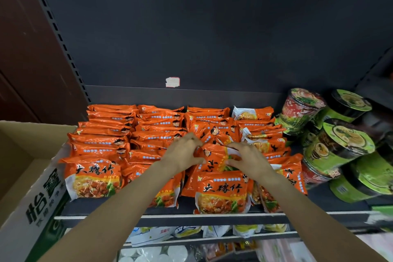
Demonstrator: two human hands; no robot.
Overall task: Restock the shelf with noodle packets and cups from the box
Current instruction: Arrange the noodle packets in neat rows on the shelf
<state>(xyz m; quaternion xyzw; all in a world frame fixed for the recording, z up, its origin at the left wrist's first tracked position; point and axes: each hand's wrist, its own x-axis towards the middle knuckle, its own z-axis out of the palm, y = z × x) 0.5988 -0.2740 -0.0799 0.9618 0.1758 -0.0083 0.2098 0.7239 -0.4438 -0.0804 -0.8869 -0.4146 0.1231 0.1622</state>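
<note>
Orange packet [214,156] up on the third row of packets [131,134] on the shelf [319,200], pinched at both ends – left hand [182,153] on its left edge, right hand [247,160] on its right – cups [338,144] stacked just right, box [32,176] at left.

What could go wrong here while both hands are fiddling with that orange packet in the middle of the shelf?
The noodle packet gripped by the left hand and right hand sits among crowded, leaning rows; wedging it in could topple neighbours. The front packet already overhangs the shelf edge and might slide off. The green noodle cups lie tilted and stacked, so a nudge could roll them.
</note>
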